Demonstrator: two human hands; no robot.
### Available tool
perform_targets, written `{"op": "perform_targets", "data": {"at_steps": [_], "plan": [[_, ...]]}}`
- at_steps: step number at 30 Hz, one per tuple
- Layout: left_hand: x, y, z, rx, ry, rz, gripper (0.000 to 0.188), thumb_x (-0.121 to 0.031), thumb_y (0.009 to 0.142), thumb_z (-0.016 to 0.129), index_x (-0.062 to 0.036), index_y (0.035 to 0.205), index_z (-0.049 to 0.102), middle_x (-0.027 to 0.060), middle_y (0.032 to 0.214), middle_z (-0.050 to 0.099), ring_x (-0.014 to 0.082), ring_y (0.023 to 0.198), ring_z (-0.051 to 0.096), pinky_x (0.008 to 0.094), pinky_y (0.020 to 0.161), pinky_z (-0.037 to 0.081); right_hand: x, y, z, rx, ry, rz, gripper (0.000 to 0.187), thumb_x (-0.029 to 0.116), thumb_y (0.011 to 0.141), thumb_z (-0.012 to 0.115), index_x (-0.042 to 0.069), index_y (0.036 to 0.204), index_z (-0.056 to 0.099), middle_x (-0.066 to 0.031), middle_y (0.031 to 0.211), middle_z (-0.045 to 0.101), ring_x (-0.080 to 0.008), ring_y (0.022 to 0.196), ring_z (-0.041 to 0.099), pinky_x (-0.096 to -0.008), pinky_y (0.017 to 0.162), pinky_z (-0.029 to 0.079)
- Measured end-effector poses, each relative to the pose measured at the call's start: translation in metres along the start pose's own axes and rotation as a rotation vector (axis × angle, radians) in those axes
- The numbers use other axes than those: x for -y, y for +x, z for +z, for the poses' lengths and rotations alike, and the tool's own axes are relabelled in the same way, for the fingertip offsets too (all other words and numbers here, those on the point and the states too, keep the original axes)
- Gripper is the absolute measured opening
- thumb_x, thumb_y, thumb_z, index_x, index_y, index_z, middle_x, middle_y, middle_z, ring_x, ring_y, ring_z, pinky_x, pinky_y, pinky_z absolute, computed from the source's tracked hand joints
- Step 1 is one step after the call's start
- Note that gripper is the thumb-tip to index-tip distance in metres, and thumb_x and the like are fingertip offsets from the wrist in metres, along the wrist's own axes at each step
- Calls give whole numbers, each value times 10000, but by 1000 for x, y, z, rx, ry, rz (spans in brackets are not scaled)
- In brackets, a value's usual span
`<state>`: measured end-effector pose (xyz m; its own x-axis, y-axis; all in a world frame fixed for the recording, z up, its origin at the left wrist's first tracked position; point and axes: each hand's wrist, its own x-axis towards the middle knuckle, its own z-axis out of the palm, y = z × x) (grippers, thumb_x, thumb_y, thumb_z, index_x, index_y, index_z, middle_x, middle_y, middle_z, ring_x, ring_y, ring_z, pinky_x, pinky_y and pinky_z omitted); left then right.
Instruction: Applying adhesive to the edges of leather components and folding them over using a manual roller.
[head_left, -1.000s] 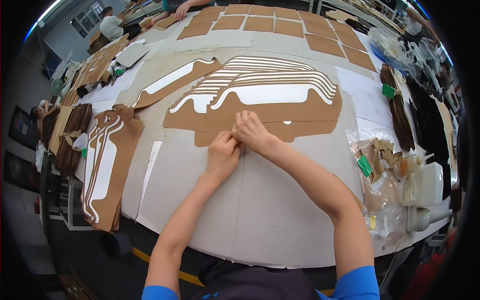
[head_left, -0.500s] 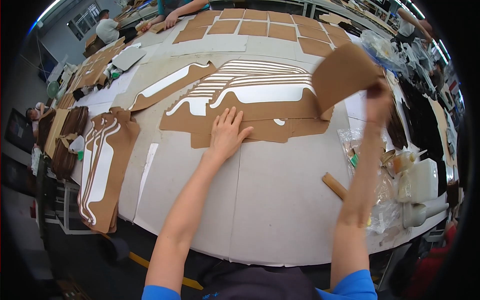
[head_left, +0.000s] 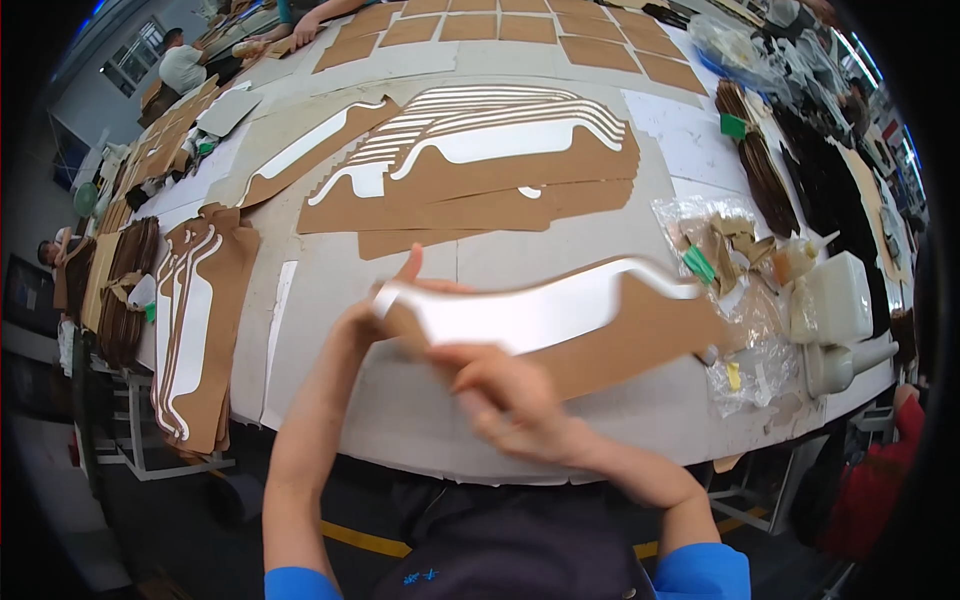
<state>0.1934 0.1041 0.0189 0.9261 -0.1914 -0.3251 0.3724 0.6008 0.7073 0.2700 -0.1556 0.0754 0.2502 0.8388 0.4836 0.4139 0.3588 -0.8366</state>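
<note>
A brown sheet with a white shaped face (head_left: 640,345) is held tilted above the near part of the table, slightly blurred. At its left end is my left hand (head_left: 362,312), thumb up and its other fingers mostly behind the sheet. My right hand (head_left: 512,402) is closed at the lower edge near that same end, its curled fingers smeared by motion. Beyond them, a fanned stack of similar brown and white pieces (head_left: 480,150) lies on the table. Part of the stack is a single brown strip with a white face (head_left: 318,150), set slantwise at its left.
More such pieces (head_left: 205,330) hang over the table's left edge. Brown rectangular panels (head_left: 468,27) lie in rows at the far side. On the right are clear plastic bags (head_left: 745,340), a white jug (head_left: 832,298) and dark stacked strips (head_left: 755,160). Another person's hand (head_left: 305,30) shows far left.
The brown sheet has come from the upper right down in front of me, its white face now showing. My left hand has left the stack and come to the sheet's end. The view has shifted slightly.
</note>
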Motion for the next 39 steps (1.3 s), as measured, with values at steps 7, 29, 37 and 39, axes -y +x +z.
{"op": "perform_targets", "data": {"at_steps": [7,29,37,39], "plan": [[-19,-58,32,-81,1144,-346,467,-113,942,767,1,1381,655,133,1196,761,150,1106,691,346,962,538,-37,-21,20,103,-718,-123,424,192,875,721,9,1245,624,-211,1425,583,-412,1426,479,-663,1176,284],[19,76,78,56,1527,345,109,-218,940,761,-124,995,773,18,1024,669,224,1067,574,377,987,407,-49,-63,-91,16,-389,542,136,100,912,718,48,1037,729,-62,966,706,-246,965,609,-393,910,423],[33,92,76,62,1444,431,90,-227,923,793,-150,966,778,-16,1019,649,192,1042,551,371,989,350,-66,-63,-88,21,-544,453,71,77,877,732,89,935,693,-38,989,592,-262,1023,516,-410,907,361],[36,96,70,87,1433,493,84,-224,910,804,-155,949,775,-24,1020,640,189,1044,547,373,986,341,-68,-61,-86,12,-539,462,85,63,859,736,90,921,684,-40,999,587,-268,1032,511,-413,908,356]]}}
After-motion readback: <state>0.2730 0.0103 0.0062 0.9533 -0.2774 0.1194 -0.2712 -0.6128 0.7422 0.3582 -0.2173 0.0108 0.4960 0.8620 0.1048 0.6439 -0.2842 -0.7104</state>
